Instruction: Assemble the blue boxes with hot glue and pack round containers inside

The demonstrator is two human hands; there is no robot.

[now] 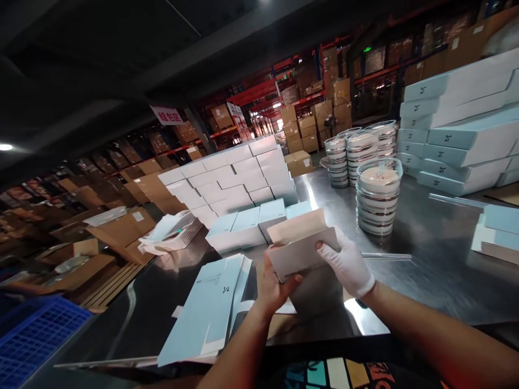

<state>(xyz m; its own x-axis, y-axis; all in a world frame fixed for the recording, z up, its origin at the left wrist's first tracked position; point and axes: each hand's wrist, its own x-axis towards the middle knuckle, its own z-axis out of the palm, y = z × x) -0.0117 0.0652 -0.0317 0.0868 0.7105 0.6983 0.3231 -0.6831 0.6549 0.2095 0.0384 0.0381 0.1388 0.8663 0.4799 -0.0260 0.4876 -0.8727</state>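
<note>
Both hands grip a small pale carton (302, 253) above the near side of the metal table. Its tan inner face or flap stands up behind the front panel. My left hand (272, 286), bare, wraps the carton's left end with the thumb along the lower edge. At the other end, my right hand (347, 266) pinches the top right corner; it wears a white glove that leaves the thumb tip bare. Flattened light-blue cartons (208, 305) lie in a pile to the left of my left hand. Behind the carton stands a row of pale-blue boxes (246, 219).
A wall of white boxes (231, 181) rises at the table's far edge. Stacked clear-lidded round tins (378, 200) and clear strips (387, 256) are on the metal table (430, 281). Blue-white boxes (458, 146) are piled at right. A white basket (178, 237) and blue crate (44, 329) are left.
</note>
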